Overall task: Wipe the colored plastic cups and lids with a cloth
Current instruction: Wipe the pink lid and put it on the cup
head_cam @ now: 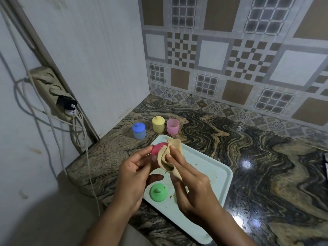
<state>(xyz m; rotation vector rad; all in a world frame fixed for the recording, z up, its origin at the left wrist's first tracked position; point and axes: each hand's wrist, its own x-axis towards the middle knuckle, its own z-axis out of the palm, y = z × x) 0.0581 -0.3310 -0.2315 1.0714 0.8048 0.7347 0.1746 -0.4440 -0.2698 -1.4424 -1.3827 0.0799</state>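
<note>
From my feed, my left hand point(133, 174) is curled round the red lid point(158, 148), pinching its edge between thumb and fingertips and holding it up over the far-left part of the tray point(213, 174). My right hand point(191, 189) pinches the cloth point(170, 157). The thumb and fingers are closed on a bunched fold of it, and that fold is pressed against the right side of the red lid. The cloth is tan. One corner sticks up past my fingertips and the rest trails down along my right palm. I cannot tell how much of the lid the cloth covers, since my fingers hide the contact.

Below both hands, the green lid point(158, 192) lies on the near-left part of the tray with its knob up. It is apart from the hands. Brown specks dot the pale tray around it.

The tray sits on the table point(257, 157), a swirled dark and tan stone. Just beyond the tray's far-left corner stand three cups on the table. The blue cup point(139, 130) is furthest left and has its lid on. The yellow cup point(158, 124) is next and is also lidded. The pink cup point(172, 126) is open-topped and just beside the yellow one.

Well to the left of the tray, a power strip point(53, 93) hangs on the wall with plugs and cables.
</note>
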